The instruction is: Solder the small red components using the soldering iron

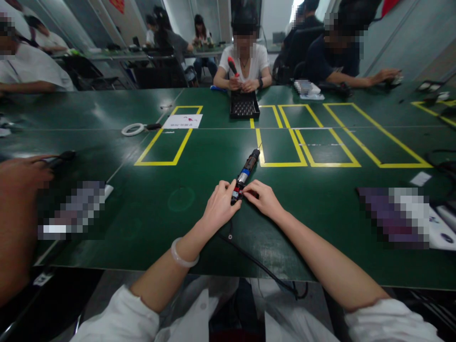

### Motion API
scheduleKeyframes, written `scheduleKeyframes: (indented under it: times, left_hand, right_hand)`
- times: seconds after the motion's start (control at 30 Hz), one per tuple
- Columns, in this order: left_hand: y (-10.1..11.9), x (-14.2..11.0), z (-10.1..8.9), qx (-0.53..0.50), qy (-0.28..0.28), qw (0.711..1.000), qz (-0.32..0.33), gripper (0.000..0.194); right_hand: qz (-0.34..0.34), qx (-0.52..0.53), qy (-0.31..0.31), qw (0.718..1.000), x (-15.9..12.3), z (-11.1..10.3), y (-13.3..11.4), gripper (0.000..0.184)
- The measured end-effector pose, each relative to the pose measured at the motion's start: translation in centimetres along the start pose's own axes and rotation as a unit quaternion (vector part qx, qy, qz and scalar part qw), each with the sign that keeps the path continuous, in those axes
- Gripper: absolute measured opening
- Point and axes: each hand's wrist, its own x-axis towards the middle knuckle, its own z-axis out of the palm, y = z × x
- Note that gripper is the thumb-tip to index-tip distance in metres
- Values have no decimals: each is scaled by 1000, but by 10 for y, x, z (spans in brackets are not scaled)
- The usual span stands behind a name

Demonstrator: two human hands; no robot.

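Observation:
A black electric screwdriver (245, 172) with a blue and red band lies on the green table (199, 199), tip pointing away from me. My left hand (220, 205) curls round its near end from the left. My right hand (264, 199) pinches the same near end from the right. A black cable (256, 263) runs from the tool back over the table's front edge. A pale bangle sits on my left wrist.
Yellow taped rectangles (167, 142) mark the table. A black tray (244, 105) lies in front of a person opposite who holds a red-handled tool. A white ring (132, 129) and a paper card (182, 121) lie at left. Other people sit around; a neighbour's arm (16, 213) is at my left.

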Motion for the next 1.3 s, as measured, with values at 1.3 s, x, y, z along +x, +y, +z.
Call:
scheduleKeyframes:
  times: [1.3]
  left_hand:
    - [-14, 3, -15, 180, -7, 983, 18, 60]
  right_hand:
    - [69, 42, 4, 997, 0, -7, 2, 10]
